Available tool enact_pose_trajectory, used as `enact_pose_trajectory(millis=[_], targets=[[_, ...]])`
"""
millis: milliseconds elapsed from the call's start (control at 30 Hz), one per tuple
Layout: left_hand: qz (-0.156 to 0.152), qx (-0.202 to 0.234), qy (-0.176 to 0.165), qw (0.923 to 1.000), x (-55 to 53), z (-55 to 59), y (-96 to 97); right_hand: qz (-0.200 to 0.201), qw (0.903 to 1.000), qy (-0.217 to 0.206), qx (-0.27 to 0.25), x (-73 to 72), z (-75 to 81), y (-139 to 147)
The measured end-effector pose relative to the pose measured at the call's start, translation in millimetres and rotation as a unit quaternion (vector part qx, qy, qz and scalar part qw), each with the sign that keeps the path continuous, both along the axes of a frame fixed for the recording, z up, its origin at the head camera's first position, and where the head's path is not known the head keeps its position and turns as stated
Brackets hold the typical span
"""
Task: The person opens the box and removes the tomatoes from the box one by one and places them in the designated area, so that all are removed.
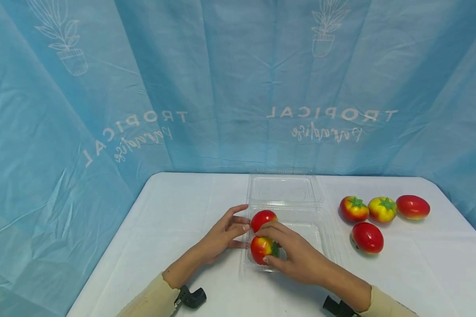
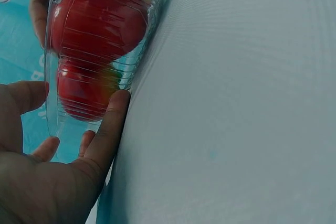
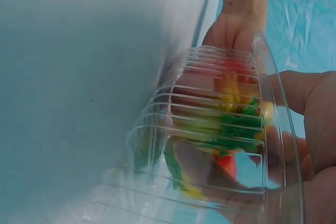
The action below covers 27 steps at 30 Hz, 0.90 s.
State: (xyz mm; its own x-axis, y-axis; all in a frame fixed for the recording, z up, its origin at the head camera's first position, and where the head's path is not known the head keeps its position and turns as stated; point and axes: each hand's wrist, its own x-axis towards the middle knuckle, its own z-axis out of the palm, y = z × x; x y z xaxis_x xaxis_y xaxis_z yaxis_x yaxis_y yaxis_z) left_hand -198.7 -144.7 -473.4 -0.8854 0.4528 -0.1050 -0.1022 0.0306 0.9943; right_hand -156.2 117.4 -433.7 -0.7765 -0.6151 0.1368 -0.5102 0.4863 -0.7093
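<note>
A clear plastic clamshell container [image 1: 310, 232] lies with its lid folded back on the table. Inside its left half are two tomatoes, a red one [image 1: 263, 217] behind and a red-yellow one [image 1: 259, 249] with a green top in front. My right hand [image 1: 297, 254] reaches in from the right and holds the front tomato between thumb and fingers. At the container's left side is my left hand [image 1: 221, 237], fingers spread and fairly straight. In the left wrist view, a fingertip of the left hand [image 2: 68, 169] touches the ribbed wall, below the tomatoes [image 2: 100, 22].
Right of the container lie a red-yellow tomato [image 1: 354, 209], a yellow one [image 1: 382, 209] and two red ones, one at the far right [image 1: 413, 207] and one nearer [image 1: 367, 238]. A white cloth covers the table [image 1: 174, 207]. Blue printed curtain [image 1: 238, 88] hangs behind it.
</note>
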Motion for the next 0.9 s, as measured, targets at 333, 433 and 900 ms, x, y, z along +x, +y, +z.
enact_pose_trajectory(millis=[333, 433, 900], targets=[[-0.002, 0.012, -0.005, 0.9999, 0.5, 0.4, 1.8, 0.0, 0.9999, 0.012, -0.012, 2.1, 5.0, 6.0], [-0.001, 0.015, -0.003, 0.9999, 0.7, 1.2, 2.5, -0.004, 0.9997, 0.02, -0.014, 3.8, 7.2, 8.6], [0.001, 0.013, -0.005, 0.9999, 0.5, 1.5, 1.2, -0.04, 0.9986, 0.03, -0.019, 12.1, 15.0, 24.2]])
